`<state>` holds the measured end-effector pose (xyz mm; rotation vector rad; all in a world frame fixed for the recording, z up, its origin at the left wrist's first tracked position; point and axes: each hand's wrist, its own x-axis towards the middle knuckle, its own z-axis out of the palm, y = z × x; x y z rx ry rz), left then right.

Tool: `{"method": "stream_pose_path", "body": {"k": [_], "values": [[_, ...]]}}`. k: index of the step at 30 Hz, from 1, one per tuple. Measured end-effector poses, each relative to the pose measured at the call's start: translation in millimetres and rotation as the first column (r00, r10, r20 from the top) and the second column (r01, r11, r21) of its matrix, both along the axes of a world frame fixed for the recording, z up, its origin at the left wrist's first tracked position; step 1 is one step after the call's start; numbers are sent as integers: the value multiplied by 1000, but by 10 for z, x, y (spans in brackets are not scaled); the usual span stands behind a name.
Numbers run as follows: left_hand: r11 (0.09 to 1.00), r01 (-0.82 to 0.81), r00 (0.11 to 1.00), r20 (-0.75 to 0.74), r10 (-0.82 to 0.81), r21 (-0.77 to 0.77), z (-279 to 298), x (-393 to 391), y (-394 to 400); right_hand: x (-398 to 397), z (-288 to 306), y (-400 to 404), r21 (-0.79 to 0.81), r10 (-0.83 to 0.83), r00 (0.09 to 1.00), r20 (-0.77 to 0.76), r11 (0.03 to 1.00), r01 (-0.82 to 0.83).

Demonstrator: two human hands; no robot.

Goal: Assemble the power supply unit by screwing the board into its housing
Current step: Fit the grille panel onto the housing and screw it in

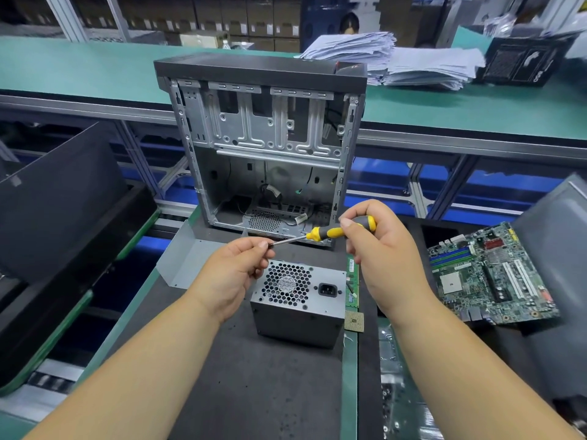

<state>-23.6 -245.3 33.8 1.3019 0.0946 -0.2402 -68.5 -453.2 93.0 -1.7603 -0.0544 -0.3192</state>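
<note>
Grey sheet metal makes up the power supply unit [298,304], which sits on the dark mat [222,376] near the front of the bench, fan grille and mains socket facing the camera, just below and between the two hands; from the head view, the right hand [378,249] curls its fingers round the yellow-and-black handle of a screwdriver [330,232], while the left hand [236,274] pinches at the tip of the shaft, perhaps seating a screw, though none is visible; behind them an open computer case [263,147] stands upright, and a motherboard [489,274] lies to the right, well apart from the unit. As a judgement, the unit should feel heavy and rigid for its bulk, its painted sides a little slippery; the plain side walls are the place to grip, keeping fingers off the perforated grille and the socket, since thin edges may be sharp.
</note>
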Motion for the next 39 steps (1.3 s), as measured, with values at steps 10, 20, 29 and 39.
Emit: {"method": "stream_pose_path", "body": {"k": [10,20,29,39], "values": [[991,1,985,169,-24,137,69,-12,119,50,38,65,-94,-40,999,18,995,41],[903,148,909,305,-285,403,39,-51,323,154,95,206,-96,-22,1000,-3,995,21],[789,136,902,255,-349,599,-277,-95,559,188,156,501,-509,106,991,-77,851,-130],[768,145,819,360,-447,623,-358,-54,593,180,144,678,-595,96,988,-120,790,-149]]}}
